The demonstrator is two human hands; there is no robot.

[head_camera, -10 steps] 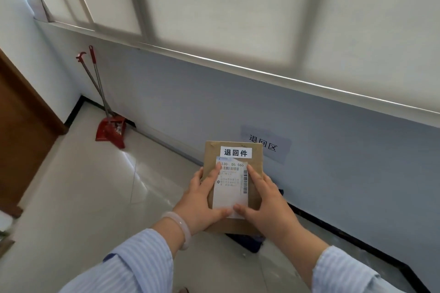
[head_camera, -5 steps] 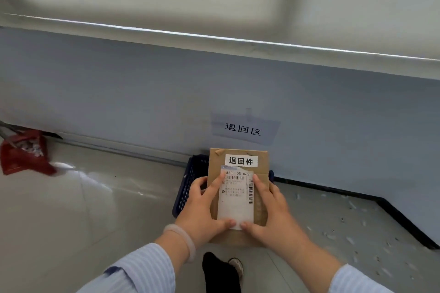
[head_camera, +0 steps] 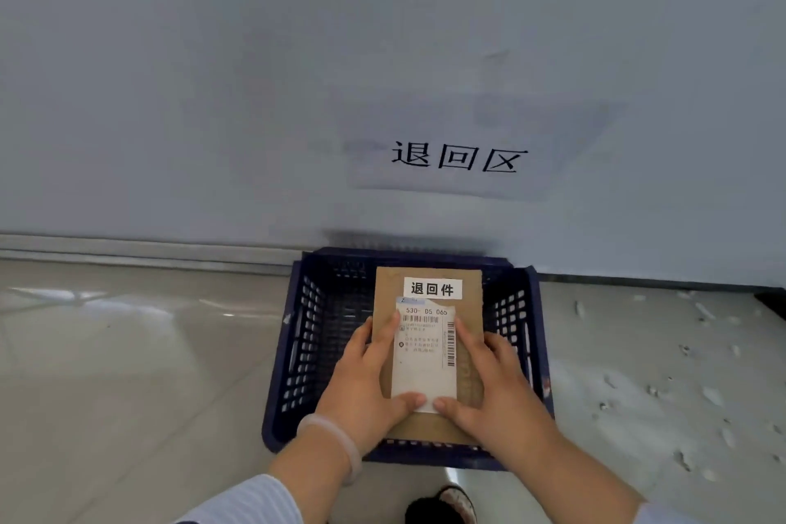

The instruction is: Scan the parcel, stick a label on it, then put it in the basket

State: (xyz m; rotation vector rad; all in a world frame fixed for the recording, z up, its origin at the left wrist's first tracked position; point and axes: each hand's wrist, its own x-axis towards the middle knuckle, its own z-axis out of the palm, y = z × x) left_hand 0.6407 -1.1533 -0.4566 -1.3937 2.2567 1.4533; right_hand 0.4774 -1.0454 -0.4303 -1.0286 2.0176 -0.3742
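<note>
Against the wall marked with a paper sign [head_camera: 446, 160], the labelled parcel [head_camera: 428, 349], gripped at its sides by the left hand [head_camera: 361, 385] and right hand [head_camera: 495, 391], is now held directly over the blue basket [head_camera: 297, 357], formerly farther ahead, so release is judged imminent.

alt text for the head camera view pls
Both hands, left hand and right hand, hold a labelled cardboard parcel over a dark blue slatted basket on the floor, against a wall bearing a sign reading 退回区.
</note>
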